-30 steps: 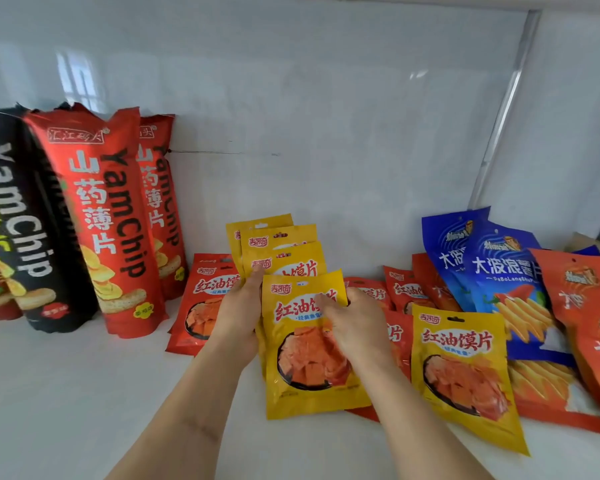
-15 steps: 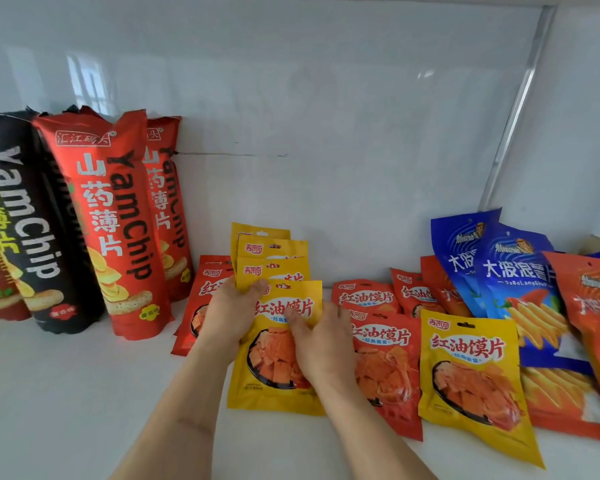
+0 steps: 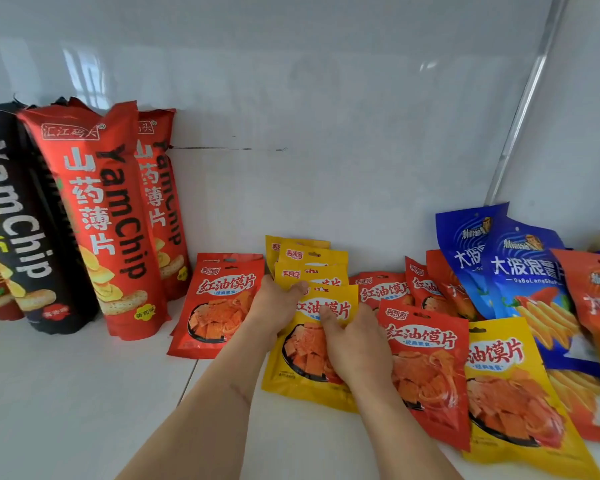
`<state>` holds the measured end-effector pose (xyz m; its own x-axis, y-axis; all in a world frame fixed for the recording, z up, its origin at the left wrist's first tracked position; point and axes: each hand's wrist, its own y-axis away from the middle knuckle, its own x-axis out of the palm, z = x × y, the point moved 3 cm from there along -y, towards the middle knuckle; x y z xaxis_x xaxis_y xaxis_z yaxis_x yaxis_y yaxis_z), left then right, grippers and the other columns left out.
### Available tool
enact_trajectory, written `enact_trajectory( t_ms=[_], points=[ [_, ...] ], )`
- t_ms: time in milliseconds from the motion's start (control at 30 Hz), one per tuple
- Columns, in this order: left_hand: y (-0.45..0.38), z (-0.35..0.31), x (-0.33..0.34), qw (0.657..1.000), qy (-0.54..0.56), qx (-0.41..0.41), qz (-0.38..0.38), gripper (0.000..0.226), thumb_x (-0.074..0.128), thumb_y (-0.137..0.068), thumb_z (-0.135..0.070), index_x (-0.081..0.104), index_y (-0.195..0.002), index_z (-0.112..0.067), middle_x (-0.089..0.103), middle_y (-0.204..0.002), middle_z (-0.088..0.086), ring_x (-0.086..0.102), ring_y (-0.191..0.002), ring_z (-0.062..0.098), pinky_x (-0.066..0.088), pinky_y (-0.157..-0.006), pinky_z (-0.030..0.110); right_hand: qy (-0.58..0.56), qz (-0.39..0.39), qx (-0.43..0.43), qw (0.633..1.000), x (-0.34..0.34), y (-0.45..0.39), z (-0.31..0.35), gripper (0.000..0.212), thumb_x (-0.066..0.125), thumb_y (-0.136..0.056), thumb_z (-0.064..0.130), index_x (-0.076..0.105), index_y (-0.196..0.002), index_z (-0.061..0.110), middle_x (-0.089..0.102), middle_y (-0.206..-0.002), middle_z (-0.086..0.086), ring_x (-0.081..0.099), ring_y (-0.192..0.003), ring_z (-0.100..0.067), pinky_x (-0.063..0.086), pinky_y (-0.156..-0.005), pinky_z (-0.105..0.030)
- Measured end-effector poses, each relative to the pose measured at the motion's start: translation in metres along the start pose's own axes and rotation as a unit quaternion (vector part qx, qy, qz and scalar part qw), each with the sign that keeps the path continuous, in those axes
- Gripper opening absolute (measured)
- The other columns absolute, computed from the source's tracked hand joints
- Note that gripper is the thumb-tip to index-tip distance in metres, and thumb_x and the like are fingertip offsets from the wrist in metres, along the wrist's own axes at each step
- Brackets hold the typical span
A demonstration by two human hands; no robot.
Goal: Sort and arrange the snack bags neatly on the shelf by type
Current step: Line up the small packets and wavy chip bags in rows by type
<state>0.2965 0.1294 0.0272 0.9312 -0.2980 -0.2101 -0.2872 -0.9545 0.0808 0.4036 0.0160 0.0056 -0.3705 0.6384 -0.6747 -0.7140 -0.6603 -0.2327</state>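
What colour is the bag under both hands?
Yellow, with red lettering: the bag under the left hand and right hand, head view.

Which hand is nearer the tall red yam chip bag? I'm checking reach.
Left. The left hand lies on the yellow bags, a small red bag away from the tall red yam chip bag; the right hand lies farther right.

A glossy white back wall fills twelve o'clock, catching a pale window reflection toward ten. A metal corner strip slants at two. White shelf surface spreads toward seven.
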Motion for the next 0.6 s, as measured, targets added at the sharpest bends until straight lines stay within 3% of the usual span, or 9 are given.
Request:
enact_trajectory(
  t_ms=[133,233,367,467,600],
  points=[
    [0.000,-0.002,-0.003,0.998,-0.064,0.017,-0.021,0.069,0.066,-0.094,-0.032,0.028,-0.148,-0.012,0.058,-0.136,0.009,0.058,-0.121,0.033,0.049,-0.096,0.042,0.037,-0.002,-0.018,0.999,0.005,0.000,0.003,0.066,0.046,-0.085,0.071,0.048,-0.124,0.018,0.060,-0.123,-0.004,0.054,-0.116,-0.029,0.045,-0.094,-0.041],
    [0.003,-0.009,-0.003,0.992,-0.119,0.039,-0.025,0.079,0.061,-0.098,-0.027,0.009,-0.155,-0.008,0.053,-0.141,0.016,0.055,-0.125,0.037,0.046,-0.088,0.036,0.048,-0.006,-0.026,0.998,0.007,0.001,0.005,0.069,0.047,-0.084,0.072,0.046,-0.126,0.018,0.058,-0.125,-0.004,0.053,-0.119,-0.028,0.045,-0.094,-0.042],
    [0.000,-0.007,-0.001,0.991,-0.121,0.050,-0.030,0.079,0.064,-0.095,-0.026,0.016,-0.155,-0.009,0.043,-0.152,0.012,0.046,-0.136,0.033,0.045,-0.108,0.044,0.035,0.006,-0.033,0.999,0.010,0.001,0.009,0.063,0.050,-0.086,0.069,0.045,-0.123,0.019,0.057,-0.122,-0.003,0.053,-0.115,-0.026,0.048,-0.088,-0.041],
    [-0.001,-0.003,-0.002,0.992,-0.109,0.044,-0.039,0.076,0.067,-0.093,-0.025,0.021,-0.153,-0.011,0.045,-0.150,0.011,0.049,-0.133,0.033,0.046,-0.106,0.049,0.044,0.028,-0.043,0.998,0.012,0.003,0.013,0.066,0.047,-0.089,0.066,0.041,-0.132,0.017,0.052,-0.126,-0.005,0.051,-0.118,-0.027,0.045,-0.091,-0.039],
    [0.002,-0.009,0.000,0.976,-0.183,0.097,-0.060,0.082,0.062,-0.097,-0.022,0.009,-0.157,-0.007,0.030,-0.158,0.014,0.038,-0.141,0.035,0.040,-0.111,0.044,0.050,0.031,-0.036,0.998,0.015,0.001,0.015,0.066,0.047,-0.090,0.065,0.040,-0.133,0.015,0.052,-0.127,-0.007,0.050,-0.119,-0.029,0.045,-0.092,-0.040]
  ],
)
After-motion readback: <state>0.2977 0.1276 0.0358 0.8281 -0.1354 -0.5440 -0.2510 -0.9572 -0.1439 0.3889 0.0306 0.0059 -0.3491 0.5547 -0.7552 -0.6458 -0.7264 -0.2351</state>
